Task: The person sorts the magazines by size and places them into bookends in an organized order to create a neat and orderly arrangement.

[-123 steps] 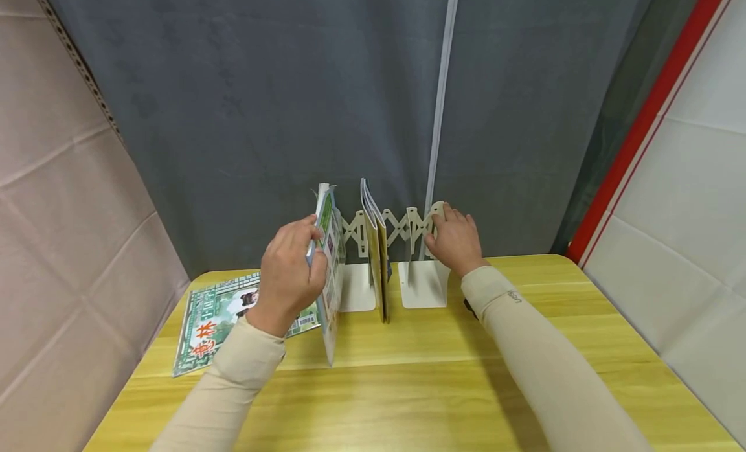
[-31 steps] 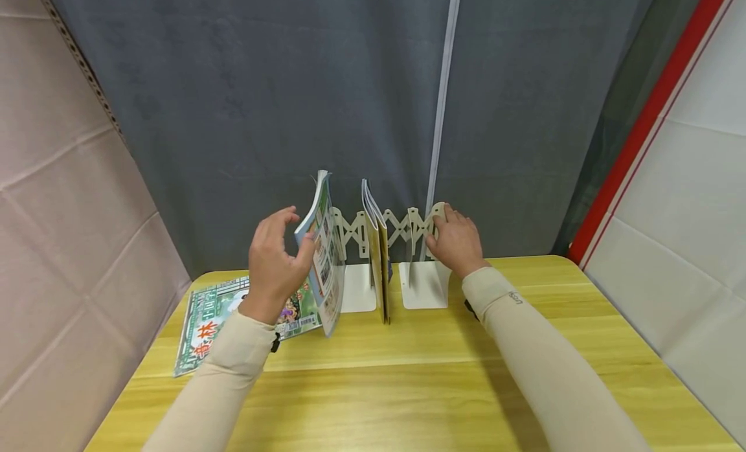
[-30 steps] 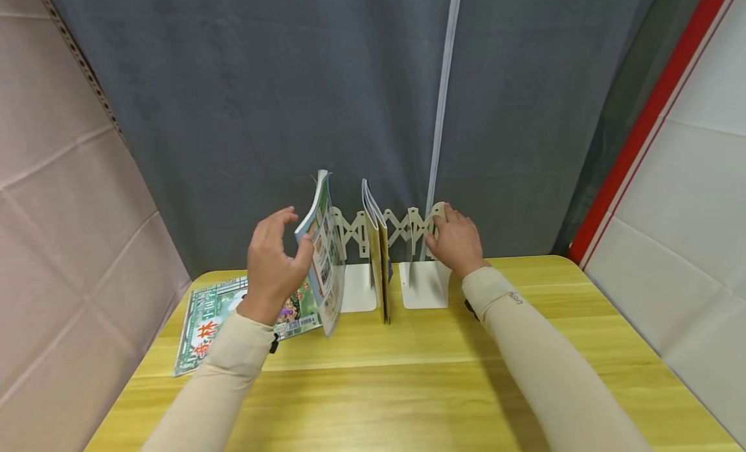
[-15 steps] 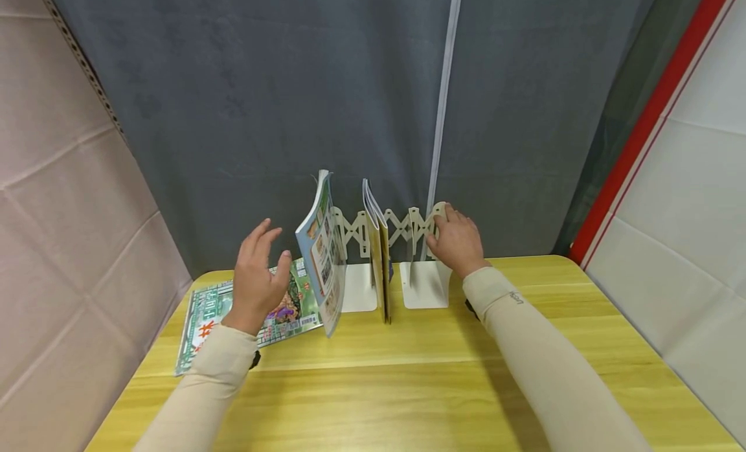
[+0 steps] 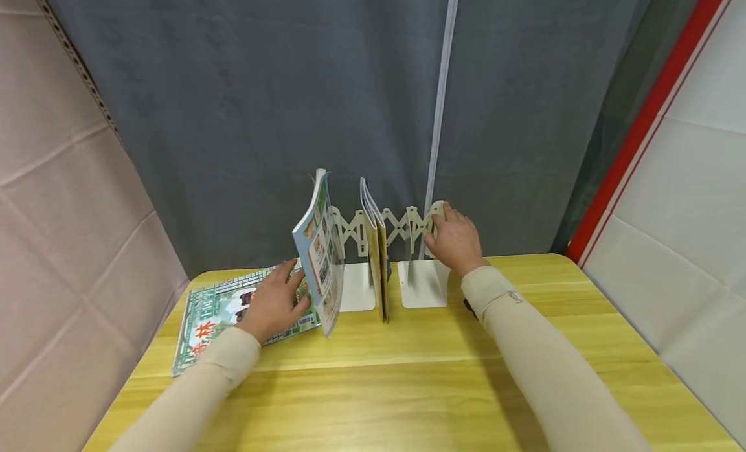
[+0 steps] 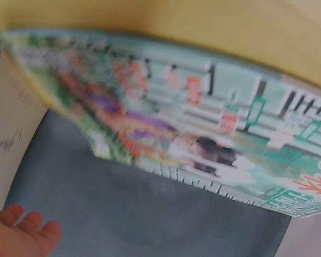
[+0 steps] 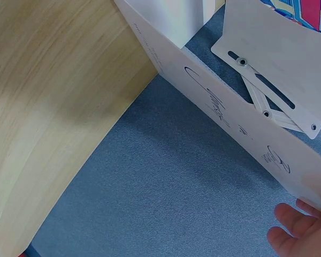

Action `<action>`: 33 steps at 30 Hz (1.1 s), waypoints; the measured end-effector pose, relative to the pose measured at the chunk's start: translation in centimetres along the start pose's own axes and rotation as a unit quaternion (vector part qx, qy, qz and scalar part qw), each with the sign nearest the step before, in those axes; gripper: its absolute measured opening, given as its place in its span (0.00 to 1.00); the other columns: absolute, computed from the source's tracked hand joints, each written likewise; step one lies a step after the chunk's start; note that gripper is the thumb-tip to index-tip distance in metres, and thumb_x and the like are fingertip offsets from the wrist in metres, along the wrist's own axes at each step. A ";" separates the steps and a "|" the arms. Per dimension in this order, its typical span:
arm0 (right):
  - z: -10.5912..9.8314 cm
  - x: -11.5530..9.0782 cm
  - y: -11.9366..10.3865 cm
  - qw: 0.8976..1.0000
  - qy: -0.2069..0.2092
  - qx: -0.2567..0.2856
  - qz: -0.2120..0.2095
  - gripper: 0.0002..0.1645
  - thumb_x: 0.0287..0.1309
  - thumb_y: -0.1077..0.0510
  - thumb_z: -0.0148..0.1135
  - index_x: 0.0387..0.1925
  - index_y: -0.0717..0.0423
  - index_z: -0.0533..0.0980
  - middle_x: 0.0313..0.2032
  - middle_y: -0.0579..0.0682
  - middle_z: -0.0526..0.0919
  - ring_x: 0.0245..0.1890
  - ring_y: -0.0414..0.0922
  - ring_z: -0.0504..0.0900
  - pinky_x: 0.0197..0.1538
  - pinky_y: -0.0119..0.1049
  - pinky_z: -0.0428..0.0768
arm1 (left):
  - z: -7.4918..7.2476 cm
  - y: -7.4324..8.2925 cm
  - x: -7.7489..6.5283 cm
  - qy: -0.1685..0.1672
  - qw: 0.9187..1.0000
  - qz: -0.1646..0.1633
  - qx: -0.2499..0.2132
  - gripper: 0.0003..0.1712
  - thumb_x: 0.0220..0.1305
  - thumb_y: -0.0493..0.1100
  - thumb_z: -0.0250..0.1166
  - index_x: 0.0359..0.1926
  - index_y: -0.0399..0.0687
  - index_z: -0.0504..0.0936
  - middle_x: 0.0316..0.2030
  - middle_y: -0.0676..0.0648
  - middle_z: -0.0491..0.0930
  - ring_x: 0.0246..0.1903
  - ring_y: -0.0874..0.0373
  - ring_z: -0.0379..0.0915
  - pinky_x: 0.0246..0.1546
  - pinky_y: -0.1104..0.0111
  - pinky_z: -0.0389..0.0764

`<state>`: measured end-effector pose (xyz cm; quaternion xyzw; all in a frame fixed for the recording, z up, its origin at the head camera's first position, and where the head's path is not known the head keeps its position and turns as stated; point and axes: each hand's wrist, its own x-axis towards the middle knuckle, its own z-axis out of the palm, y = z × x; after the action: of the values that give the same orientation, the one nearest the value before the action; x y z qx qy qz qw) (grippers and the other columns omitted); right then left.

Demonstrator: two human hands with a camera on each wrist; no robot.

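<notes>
My right hand point(image 5: 457, 240) grips the right end plate of a white extendable bookend point(image 5: 422, 293). In the right wrist view, fingers point(image 7: 289, 219) show at the edge of that plate point(image 7: 224, 107). At the bookend's left side a magazine point(image 5: 322, 258) stands upright, slightly bent, its printed page side facing right. Thin booklets point(image 5: 375, 258) stand in the middle section. My left hand point(image 5: 274, 301), fingers loosely spread, is over a green magazine point(image 5: 218, 309) lying flat to the left; contact is unclear. The left wrist view shows this magazine point(image 6: 203, 139) blurred.
The wooden table point(image 5: 408, 387) ends at a grey curtain point(image 5: 291, 102) behind the bookend. Pale fabric walls point(image 5: 70, 212) stand at left and right, with a red strip point(image 5: 635, 141) on the right one.
My left hand first held the standing magazine, then let go, moved left and came down over the flat magazine. The right hand has stayed on the bookend.
</notes>
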<state>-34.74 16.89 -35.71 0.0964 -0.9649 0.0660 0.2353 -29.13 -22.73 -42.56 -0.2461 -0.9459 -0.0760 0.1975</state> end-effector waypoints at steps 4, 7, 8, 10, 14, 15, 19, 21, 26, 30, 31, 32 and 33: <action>0.0 0.0 0.0 1.000 0.006 -0.003 -0.004 0.27 0.63 0.51 0.56 0.58 0.62 0.77 0.69 0.67 0.65 0.64 0.64 0.70 0.65 0.60 0.66 | 1.4 0.2 -0.1 -0.065 0.998 -0.007 0.005 0.33 0.69 0.56 0.55 0.67 0.40 0.72 0.70 0.31 0.61 0.68 0.32 0.56 0.65 0.38 0.59; 0.0 -0.1 0.0 1.000 0.006 -0.003 -0.005 0.27 0.63 0.51 0.57 0.58 0.62 0.77 0.68 0.67 0.65 0.64 0.64 0.70 0.65 0.60 0.67 | 2.2 0.4 -0.1 -0.109 0.994 -0.030 -0.012 0.37 0.70 0.61 0.53 0.69 0.40 0.70 0.71 0.31 0.58 0.70 0.31 0.52 0.65 0.35 0.55; 0.0 -0.1 0.0 1.000 0.005 -0.003 -0.005 0.26 0.63 0.51 0.57 0.58 0.62 0.77 0.69 0.67 0.65 0.64 0.64 0.70 0.65 0.60 0.67 | 2.4 0.4 -0.2 -0.121 0.992 -0.036 -0.022 0.39 0.70 0.63 0.52 0.70 0.41 0.69 0.72 0.31 0.57 0.70 0.30 0.50 0.64 0.33 0.54; 0.0 -0.1 -0.1 1.000 0.004 -0.002 -0.004 0.26 0.63 0.51 0.58 0.58 0.62 0.78 0.69 0.67 0.65 0.63 0.64 0.70 0.65 0.60 0.67 | 2.8 0.6 -0.2 -0.143 0.988 -0.046 -0.043 0.42 0.70 0.67 0.50 0.73 0.43 0.66 0.73 0.31 0.55 0.70 0.27 0.49 0.63 0.32 0.55; 0.0 -0.2 -0.1 1.000 0.009 0.000 -0.004 0.25 0.63 0.52 0.58 0.56 0.63 0.78 0.68 0.67 0.65 0.63 0.64 0.71 0.64 0.60 0.67 | 3.3 0.5 -0.6 -0.195 0.977 -0.049 -0.065 0.42 0.70 0.68 0.48 0.76 0.49 0.61 0.73 0.31 0.53 0.69 0.27 0.50 0.64 0.37 0.58; 0.0 -0.2 -0.1 1.000 0.010 0.001 -0.005 0.25 0.63 0.52 0.58 0.56 0.63 0.78 0.68 0.67 0.66 0.63 0.64 0.71 0.64 0.60 0.68 | 3.3 0.5 -0.8 -0.206 0.975 -0.049 -0.065 0.42 0.70 0.67 0.48 0.75 0.49 0.62 0.73 0.31 0.54 0.69 0.27 0.51 0.64 0.38 0.60; 0.0 -0.2 -0.1 1.000 0.012 0.002 -0.007 0.25 0.62 0.52 0.57 0.56 0.62 0.78 0.68 0.67 0.65 0.62 0.64 0.72 0.64 0.60 0.68 | 3.3 0.2 -1.4 -0.227 0.972 -0.041 -0.037 0.39 0.69 0.65 0.50 0.74 0.52 0.65 0.72 0.32 0.57 0.67 0.27 0.55 0.60 0.39 0.67; 0.0 -0.1 -0.1 1.000 0.013 0.002 -0.008 0.25 0.62 0.52 0.58 0.56 0.62 0.78 0.68 0.67 0.66 0.62 0.64 0.72 0.63 0.60 0.68 | 3.2 0.2 -1.6 -0.221 0.974 -0.031 -0.029 0.38 0.69 0.65 0.51 0.73 0.51 0.68 0.71 0.32 0.59 0.67 0.28 0.56 0.58 0.38 0.68; 0.0 -0.1 -0.2 1.000 0.018 0.004 -0.011 0.24 0.62 0.52 0.58 0.55 0.63 0.79 0.67 0.68 0.66 0.61 0.64 0.73 0.63 0.60 0.69 | 3.1 0.2 -1.9 -0.207 0.978 -0.007 -0.005 0.39 0.67 0.66 0.53 0.70 0.48 0.71 0.70 0.32 0.61 0.65 0.29 0.59 0.57 0.40 0.70; 0.1 -0.1 -0.2 1.000 0.023 0.006 -0.013 0.24 0.61 0.52 0.58 0.54 0.63 0.79 0.67 0.68 0.67 0.60 0.64 0.74 0.62 0.60 0.70 | 2.8 0.3 -2.0 -0.215 0.977 -0.006 -0.005 0.41 0.67 0.68 0.54 0.71 0.45 0.70 0.70 0.31 0.60 0.65 0.28 0.59 0.58 0.40 0.69; 0.1 -0.1 -0.2 1.000 0.023 0.006 -0.013 0.24 0.62 0.52 0.58 0.54 0.63 0.79 0.67 0.68 0.67 0.60 0.64 0.74 0.62 0.60 0.70 | 2.7 0.3 -2.0 -0.217 0.976 -0.006 -0.009 0.42 0.67 0.68 0.55 0.70 0.44 0.70 0.70 0.31 0.61 0.65 0.28 0.59 0.59 0.40 0.69; 0.1 -0.1 -0.2 1.000 0.022 0.005 -0.012 0.24 0.62 0.52 0.58 0.54 0.63 0.79 0.67 0.68 0.67 0.60 0.64 0.74 0.62 0.60 0.70 | 2.6 0.3 -1.9 -0.220 0.975 -0.006 -0.013 0.43 0.67 0.68 0.56 0.71 0.43 0.69 0.70 0.31 0.61 0.65 0.28 0.59 0.59 0.40 0.68; 0.1 -0.1 -0.2 1.000 0.022 0.004 -0.012 0.24 0.62 0.52 0.58 0.54 0.63 0.79 0.67 0.68 0.67 0.60 0.64 0.74 0.62 0.60 0.70 | 2.7 0.3 -1.9 -0.222 0.975 -0.006 -0.013 0.44 0.66 0.68 0.56 0.71 0.43 0.69 0.70 0.31 0.61 0.65 0.28 0.60 0.59 0.40 0.68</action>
<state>-34.67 16.74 -35.83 0.1070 -0.9582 0.0687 0.2564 -28.37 -22.68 -45.76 -0.2541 -0.9664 -0.0325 -0.0208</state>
